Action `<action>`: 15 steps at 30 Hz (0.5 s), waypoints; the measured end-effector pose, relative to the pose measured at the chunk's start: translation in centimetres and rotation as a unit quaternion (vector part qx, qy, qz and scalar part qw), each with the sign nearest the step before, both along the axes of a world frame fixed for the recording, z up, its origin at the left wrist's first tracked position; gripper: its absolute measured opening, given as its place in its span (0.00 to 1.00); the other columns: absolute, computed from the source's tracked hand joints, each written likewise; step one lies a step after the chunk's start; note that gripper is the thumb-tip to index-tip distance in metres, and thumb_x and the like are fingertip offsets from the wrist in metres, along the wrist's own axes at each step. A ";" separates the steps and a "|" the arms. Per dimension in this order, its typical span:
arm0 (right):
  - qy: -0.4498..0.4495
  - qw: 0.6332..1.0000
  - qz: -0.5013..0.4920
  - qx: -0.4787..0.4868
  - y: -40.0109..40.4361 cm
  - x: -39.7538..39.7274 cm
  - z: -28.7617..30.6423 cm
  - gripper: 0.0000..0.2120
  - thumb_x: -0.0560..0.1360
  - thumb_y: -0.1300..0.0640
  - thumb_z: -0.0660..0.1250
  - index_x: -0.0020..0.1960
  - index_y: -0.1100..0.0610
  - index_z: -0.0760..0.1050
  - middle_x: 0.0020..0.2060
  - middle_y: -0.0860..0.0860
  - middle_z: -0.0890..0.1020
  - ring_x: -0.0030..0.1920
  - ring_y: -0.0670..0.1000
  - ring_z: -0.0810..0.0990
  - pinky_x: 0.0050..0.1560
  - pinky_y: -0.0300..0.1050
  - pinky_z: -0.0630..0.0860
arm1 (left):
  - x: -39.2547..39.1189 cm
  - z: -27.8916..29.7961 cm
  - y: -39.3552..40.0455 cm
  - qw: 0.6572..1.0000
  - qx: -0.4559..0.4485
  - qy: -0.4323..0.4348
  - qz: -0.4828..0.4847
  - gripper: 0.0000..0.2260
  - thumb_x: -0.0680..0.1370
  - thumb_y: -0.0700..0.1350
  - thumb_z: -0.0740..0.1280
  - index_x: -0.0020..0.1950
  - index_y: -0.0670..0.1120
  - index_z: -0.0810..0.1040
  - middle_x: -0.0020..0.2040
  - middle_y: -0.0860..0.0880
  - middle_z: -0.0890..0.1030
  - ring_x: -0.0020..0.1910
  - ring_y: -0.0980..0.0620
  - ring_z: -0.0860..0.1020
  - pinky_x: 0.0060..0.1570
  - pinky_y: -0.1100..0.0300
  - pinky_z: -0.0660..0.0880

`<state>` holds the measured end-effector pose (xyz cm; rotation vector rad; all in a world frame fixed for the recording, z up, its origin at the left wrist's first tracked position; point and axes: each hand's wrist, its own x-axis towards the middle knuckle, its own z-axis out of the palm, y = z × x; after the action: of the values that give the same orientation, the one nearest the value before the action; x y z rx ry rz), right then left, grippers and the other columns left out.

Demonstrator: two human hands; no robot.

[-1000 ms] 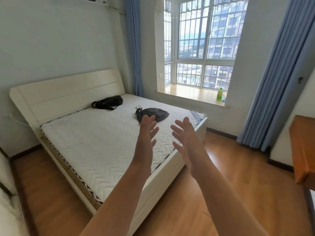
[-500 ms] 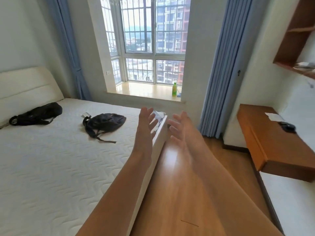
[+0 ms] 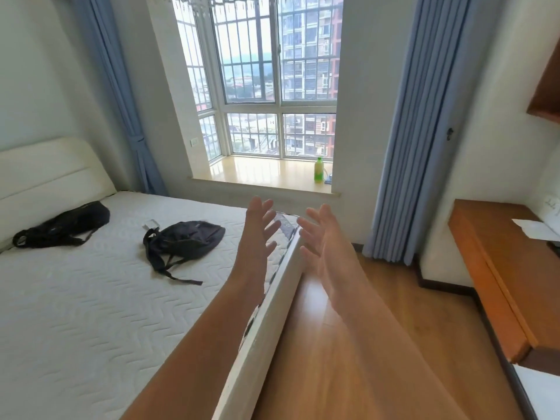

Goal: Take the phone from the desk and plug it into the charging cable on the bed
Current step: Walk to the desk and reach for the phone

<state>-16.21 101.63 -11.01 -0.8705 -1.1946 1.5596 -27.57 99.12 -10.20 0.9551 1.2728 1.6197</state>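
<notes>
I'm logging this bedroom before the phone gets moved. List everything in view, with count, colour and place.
bed: one, white quilted mattress and cream headboard, left.
bags: two, black, on the mattress; the second lies nearer the headboard.
small pale item: one, beside the nearer bag; too small to identify.
bottle: one, green, on the window sill.
curtains: two, blue, either side of the window.
desk: one, orange-brown wood, right.
paper: one, white, on the desk.
dark object: one, at the desk's right edge, mostly cut off.
left hand: open, empty, over the bed's foot.
right hand: open, empty, over the floor.
</notes>
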 end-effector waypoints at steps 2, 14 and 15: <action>0.006 1.000 0.009 0.022 3.1 -0.4 0.7 0.29 0.77 0.35 0.52 0.71 0.49 0.66 0.64 0.45 0.75 0.66 0.47 0.71 0.65 0.46 0.66 | -0.5 1.0 3.1 1.000 0.002 0.006 0.018 0.25 0.81 0.64 0.49 0.71 0.54 0.71 0.71 0.52 0.73 0.68 0.52 0.73 0.72 0.45 0.62; 0.018 0.999 0.031 0.031 17.6 -1.5 2.0 0.32 0.73 0.33 0.54 0.71 0.50 0.68 0.65 0.47 0.76 0.66 0.47 0.72 0.69 0.52 0.66 | -0.9 2.1 16.9 0.999 0.026 0.003 0.041 0.26 0.80 0.64 0.49 0.71 0.55 0.71 0.71 0.52 0.72 0.67 0.54 0.73 0.71 0.46 0.62; 0.017 0.999 0.030 0.033 18.8 -1.6 2.0 0.35 0.71 0.31 0.55 0.71 0.50 0.67 0.66 0.47 0.75 0.66 0.47 0.72 0.69 0.52 0.65 | -1.1 2.1 18.2 0.999 0.028 0.002 0.039 0.26 0.80 0.64 0.49 0.71 0.55 0.71 0.72 0.52 0.72 0.67 0.54 0.73 0.71 0.47 0.62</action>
<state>-17.78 120.47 -9.04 -0.7698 -1.2506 1.5676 -28.72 117.37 -8.12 0.9529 1.2875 1.7234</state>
